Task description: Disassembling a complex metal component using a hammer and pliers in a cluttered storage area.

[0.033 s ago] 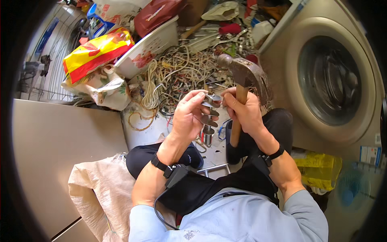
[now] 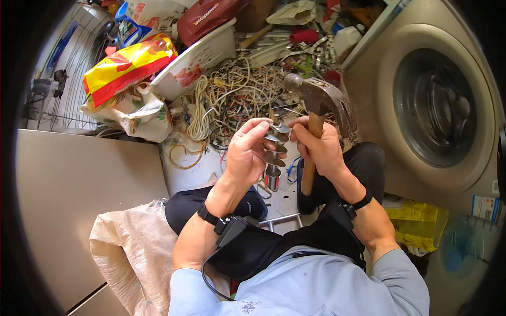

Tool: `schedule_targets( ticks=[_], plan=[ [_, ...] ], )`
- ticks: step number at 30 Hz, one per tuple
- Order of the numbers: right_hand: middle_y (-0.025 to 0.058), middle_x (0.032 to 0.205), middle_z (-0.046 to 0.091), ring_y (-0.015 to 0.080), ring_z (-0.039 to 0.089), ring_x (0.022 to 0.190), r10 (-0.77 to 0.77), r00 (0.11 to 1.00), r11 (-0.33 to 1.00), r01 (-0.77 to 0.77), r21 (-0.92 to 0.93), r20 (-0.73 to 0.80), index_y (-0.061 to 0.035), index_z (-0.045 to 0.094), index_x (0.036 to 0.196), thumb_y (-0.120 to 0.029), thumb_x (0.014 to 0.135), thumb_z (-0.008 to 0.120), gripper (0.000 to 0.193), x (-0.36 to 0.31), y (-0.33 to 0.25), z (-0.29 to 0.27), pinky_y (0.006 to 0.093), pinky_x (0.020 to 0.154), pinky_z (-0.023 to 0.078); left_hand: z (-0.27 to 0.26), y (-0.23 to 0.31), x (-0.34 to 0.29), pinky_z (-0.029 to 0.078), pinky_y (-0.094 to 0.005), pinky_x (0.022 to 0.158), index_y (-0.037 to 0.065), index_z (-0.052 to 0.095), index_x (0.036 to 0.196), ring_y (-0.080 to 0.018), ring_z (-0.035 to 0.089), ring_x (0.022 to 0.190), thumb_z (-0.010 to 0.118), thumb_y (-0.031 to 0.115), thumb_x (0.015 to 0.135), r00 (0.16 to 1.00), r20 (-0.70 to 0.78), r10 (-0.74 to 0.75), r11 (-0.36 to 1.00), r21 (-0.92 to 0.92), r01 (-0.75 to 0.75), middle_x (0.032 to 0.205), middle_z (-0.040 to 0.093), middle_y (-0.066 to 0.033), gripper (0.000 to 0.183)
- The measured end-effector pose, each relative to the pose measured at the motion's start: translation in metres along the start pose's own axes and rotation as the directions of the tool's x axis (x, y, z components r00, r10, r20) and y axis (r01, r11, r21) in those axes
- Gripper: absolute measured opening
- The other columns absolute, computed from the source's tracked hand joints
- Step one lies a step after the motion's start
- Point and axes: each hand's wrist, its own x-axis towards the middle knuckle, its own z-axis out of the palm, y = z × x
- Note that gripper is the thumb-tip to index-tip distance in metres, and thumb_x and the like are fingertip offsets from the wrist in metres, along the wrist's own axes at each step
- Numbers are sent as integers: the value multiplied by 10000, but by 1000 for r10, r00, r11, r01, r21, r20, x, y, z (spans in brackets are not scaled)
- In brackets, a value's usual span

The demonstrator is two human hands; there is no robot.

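Note:
I sit with my legs crossed, both hands raised in front of me. My left hand [image 2: 246, 157] grips a small metal part [image 2: 274, 158] made of several stacked shiny fins on a short stem. My right hand [image 2: 320, 148] is closed around the wooden handle [image 2: 307, 181] of a claw hammer, whose rusty steel head [image 2: 318, 95] points up above my fingers. The thumb and forefinger of that hand also touch the top fin of the metal part. The two hands almost meet. Both wrists wear black straps.
A tangled heap of cables [image 2: 237, 95] lies just beyond my hands. A white basin [image 2: 203, 58] and a yellow-red bag [image 2: 126, 63] stand at back left. A washing machine [image 2: 437, 110] fills the right, a grey panel [image 2: 79, 184] the left, with a beige sack [image 2: 124, 247] beside my knee.

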Motion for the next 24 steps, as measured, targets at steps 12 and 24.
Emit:
schedule_targets(
  ticks=[12, 24],
  plan=[
    [32, 784, 609, 72, 474, 500, 333, 929, 932, -350, 95, 161, 13, 661, 1190, -256, 1037, 655, 309, 12, 19, -4, 250, 451, 367, -15, -6, -5, 673, -436, 722, 22, 657, 1260, -147, 723, 750, 644, 156, 1039, 992, -118, -47, 997, 52, 53, 1000, 731, -90, 259],
    [-17, 645, 523, 62, 403, 486, 384, 903, 874, -422, 240, 191, 10, 694, 1117, -212, 971, 677, 266, 12, 18, -12, 251, 448, 292, -11, -19, -6, 598, -277, 724, 5, 650, 1262, -124, 700, 875, 617, 137, 1038, 995, -31, 94, 927, 368, -76, 1063, 745, -89, 261]
  ],
)
